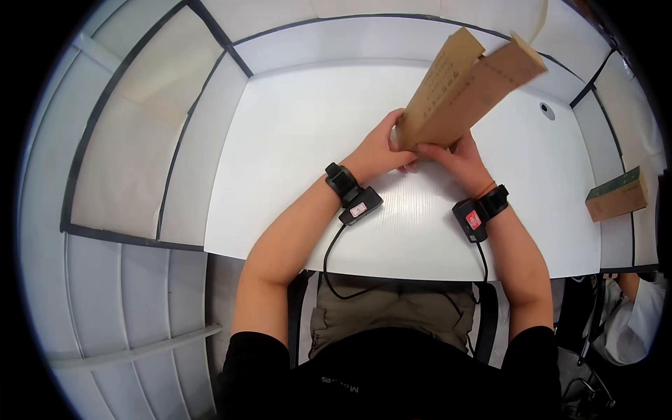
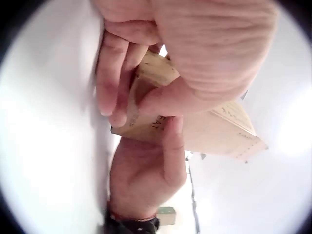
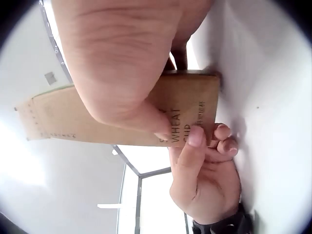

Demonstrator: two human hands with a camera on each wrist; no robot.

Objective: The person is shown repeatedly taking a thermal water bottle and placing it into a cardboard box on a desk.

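Both hands hold a brown cardboard box [image 1: 458, 98] over the white table, its far end tilted up and to the right, with flaps standing open there. My left hand [image 1: 380, 150] grips the near end from the left, its thumb across the printed face. From the right, my right hand [image 1: 462, 164] grips the same end, thumb on that face too. Dark letters reading "WHEAT CUP" show on the box [image 3: 192, 95] in the right wrist view, close to both thumbs. The near end is right by the tabletop in both wrist views. The inside of the box is hidden.
A second brown box with a green side [image 1: 617, 196] is at the right, by the side panel. The white table [image 1: 294, 168] has a cable hole [image 1: 547, 110] at the back right. Pale panels [image 1: 147, 126] border the table. Another person's white clothing [image 1: 633, 322] shows at lower right.
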